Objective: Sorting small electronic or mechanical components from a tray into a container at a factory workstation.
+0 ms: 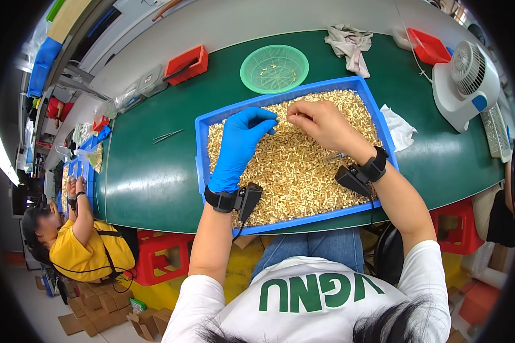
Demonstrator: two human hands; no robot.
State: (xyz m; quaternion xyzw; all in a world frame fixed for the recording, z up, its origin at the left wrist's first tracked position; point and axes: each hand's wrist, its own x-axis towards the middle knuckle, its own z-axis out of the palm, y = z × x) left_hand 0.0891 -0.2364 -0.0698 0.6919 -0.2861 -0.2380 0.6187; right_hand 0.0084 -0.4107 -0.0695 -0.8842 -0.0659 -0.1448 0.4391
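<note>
A blue tray point(300, 224) on the table holds a thick layer of small, gold-coloured metal pieces point(292, 177). Above its far half, my left hand point(241, 140), in a blue glove, pinches thumb and forefinger together. Facing it a short gap away is my bare right hand point(320, 121), its fingertips also pressed together. Whatever sits between the fingers of either hand is too small to tell from the pieces below. Near my right wrist, a small clear, tube-like item point(335, 156) lies on the pieces. Beyond the tray stands a green mesh basket point(274, 84) with several gold pieces inside.
Tweezers point(167, 136) lie left on the green table point(149, 177). A red bin point(187, 65) stands at the back left. A grey cloth point(349, 46), a white tissue point(399, 128) and a white fan point(466, 80) are to the right. Someone in yellow point(94, 251) works at far left.
</note>
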